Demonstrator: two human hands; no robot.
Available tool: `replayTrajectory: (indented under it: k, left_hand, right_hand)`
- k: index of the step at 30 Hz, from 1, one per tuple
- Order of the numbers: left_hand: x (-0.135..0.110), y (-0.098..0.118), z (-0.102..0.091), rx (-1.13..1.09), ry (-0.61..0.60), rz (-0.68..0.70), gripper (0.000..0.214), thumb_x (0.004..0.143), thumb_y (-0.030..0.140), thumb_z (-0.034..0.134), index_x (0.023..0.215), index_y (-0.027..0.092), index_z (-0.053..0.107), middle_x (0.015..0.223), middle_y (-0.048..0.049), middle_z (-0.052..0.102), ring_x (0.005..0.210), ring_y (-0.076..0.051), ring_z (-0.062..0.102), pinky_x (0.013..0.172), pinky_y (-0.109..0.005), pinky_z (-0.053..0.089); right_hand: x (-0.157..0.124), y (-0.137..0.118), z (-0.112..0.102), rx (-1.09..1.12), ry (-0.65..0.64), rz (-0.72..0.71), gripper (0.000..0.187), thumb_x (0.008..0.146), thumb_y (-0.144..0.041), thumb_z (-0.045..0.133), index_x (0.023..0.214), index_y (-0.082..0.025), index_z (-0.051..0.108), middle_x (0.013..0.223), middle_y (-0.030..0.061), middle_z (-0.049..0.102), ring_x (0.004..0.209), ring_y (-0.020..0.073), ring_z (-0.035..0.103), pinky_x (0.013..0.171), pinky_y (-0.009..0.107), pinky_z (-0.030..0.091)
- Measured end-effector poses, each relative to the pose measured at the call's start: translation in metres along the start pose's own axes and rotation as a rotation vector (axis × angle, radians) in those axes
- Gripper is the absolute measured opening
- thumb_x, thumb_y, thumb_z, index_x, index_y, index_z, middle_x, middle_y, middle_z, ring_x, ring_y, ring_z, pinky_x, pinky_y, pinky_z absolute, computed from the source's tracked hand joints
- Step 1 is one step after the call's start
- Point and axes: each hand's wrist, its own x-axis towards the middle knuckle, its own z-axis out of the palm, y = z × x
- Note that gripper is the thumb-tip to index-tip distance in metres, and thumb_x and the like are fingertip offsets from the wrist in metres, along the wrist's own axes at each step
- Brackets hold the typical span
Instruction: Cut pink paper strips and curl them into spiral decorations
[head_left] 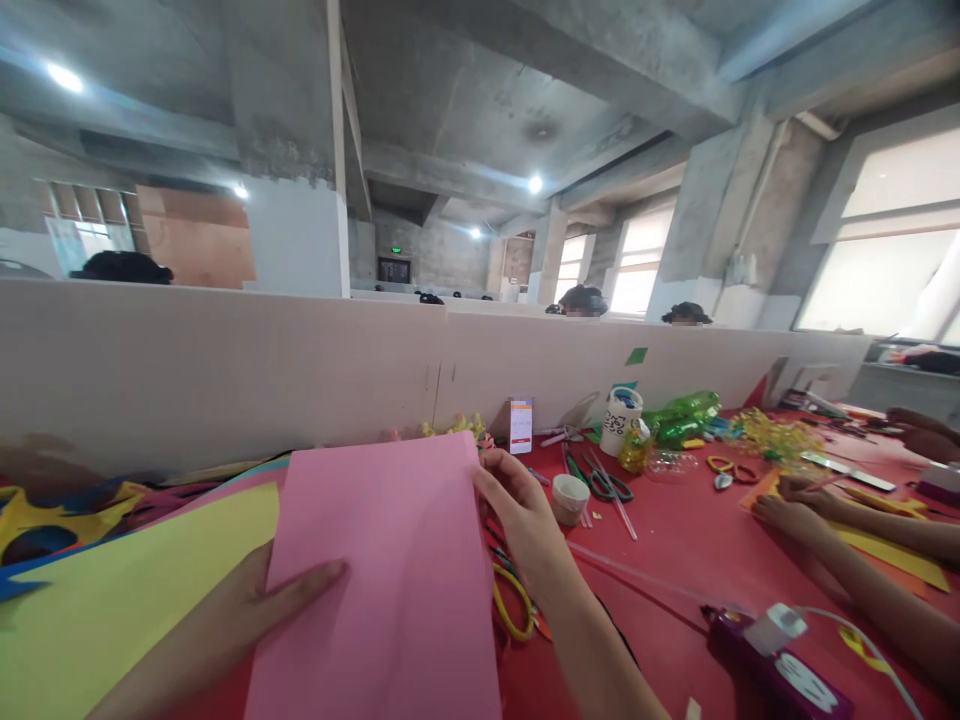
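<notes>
A large pink sheet (382, 560) of paper or thin foam stands raised in front of me, covering part of the table. My left hand (277, 590) grips its left side, thumb across the front and fingers hidden behind. At its upper right edge, my right hand (514, 500) pinches the sheet between thumb and fingers. Under my left arm lies a yellow sheet (150, 590), on top of other coloured sheets. Yellow-handled scissors (514, 605) lie beside the pink sheet, below my right wrist.
On the red table (660, 560) are a tape roll (570, 498), green-handled scissors (611, 484), a white cup (622, 420), green bottles (682, 418), a phone (520, 426) and a purple power strip (780, 660). A co-worker's hands (795, 510) work at right. A white partition (225, 370) runs behind.
</notes>
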Motion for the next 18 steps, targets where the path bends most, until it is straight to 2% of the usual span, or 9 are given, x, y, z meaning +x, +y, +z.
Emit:
replayTrajectory:
  k: [3, 8, 12, 14, 16, 18]
  left_hand:
    - [0.0037, -0.0008, 0.0013, -0.032, -0.026, -0.005, 0.033, 0.053, 0.047, 0.071, 0.071, 0.02, 0.07, 0.057, -0.0083, 0.069, 0.054, -0.03, 0.066, 0.043, -0.035, 0.052]
    - [0.0046, -0.0051, 0.0034, -0.045, -0.055, -0.041, 0.028, 0.053, 0.047, 0.072, 0.061, 0.02, 0.066, 0.048, -0.0046, 0.064, 0.045, -0.025, 0.062, 0.036, -0.03, 0.048]
    - [0.0007, -0.0031, 0.0064, -0.051, -0.072, -0.065, 0.029, 0.052, 0.046, 0.073, 0.058, 0.019, 0.064, 0.048, -0.0041, 0.064, 0.043, -0.023, 0.06, 0.034, -0.027, 0.045]
    - [0.0004, -0.0001, 0.0083, -0.096, -0.064, -0.092, 0.031, 0.053, 0.046, 0.073, 0.061, 0.018, 0.065, 0.049, -0.0042, 0.065, 0.041, -0.021, 0.059, 0.033, -0.025, 0.044]
    - [0.0026, 0.0016, 0.0092, -0.18, -0.029, -0.128, 0.034, 0.055, 0.047, 0.073, 0.069, 0.017, 0.067, 0.052, -0.0038, 0.067, 0.041, -0.02, 0.06, 0.034, -0.024, 0.044]
    - [0.0071, 0.001, 0.0084, -0.267, 0.021, -0.155, 0.038, 0.056, 0.047, 0.074, 0.079, 0.017, 0.068, 0.057, -0.0038, 0.069, 0.044, -0.02, 0.062, 0.037, -0.025, 0.048]
  right_hand:
    - [0.0018, -0.0005, -0.0017, -0.216, 0.053, -0.174, 0.023, 0.077, -0.04, 0.06, 0.069, -0.02, 0.051, 0.066, -0.0033, 0.047, 0.061, 0.0114, 0.044, 0.057, 0.023, 0.036]
    - [0.0068, 0.0027, -0.0088, -0.242, 0.011, -0.131, 0.025, 0.081, -0.045, 0.052, 0.083, -0.02, 0.055, 0.07, -0.0004, 0.053, 0.063, 0.0139, 0.049, 0.058, 0.024, 0.04]
    - [0.0075, 0.0044, -0.0097, -0.378, 0.152, -0.242, 0.025, 0.08, -0.044, 0.055, 0.083, -0.019, 0.056, 0.068, -0.0002, 0.055, 0.061, 0.0137, 0.048, 0.056, 0.024, 0.039]
    - [0.0072, 0.004, -0.0094, -0.387, 0.193, -0.252, 0.027, 0.081, -0.047, 0.052, 0.082, -0.02, 0.056, 0.068, -0.0001, 0.055, 0.06, 0.0139, 0.048, 0.055, 0.024, 0.039]
    - [0.007, 0.0038, -0.0091, -0.311, 0.111, -0.15, 0.037, 0.085, -0.053, 0.04, 0.079, -0.021, 0.056, 0.066, 0.0009, 0.055, 0.059, 0.0144, 0.049, 0.054, 0.025, 0.04]
    - [0.0066, 0.0048, -0.0082, -0.235, -0.071, -0.014, 0.045, 0.087, -0.056, 0.032, 0.075, -0.02, 0.056, 0.063, 0.0008, 0.053, 0.057, 0.014, 0.048, 0.053, 0.025, 0.039]
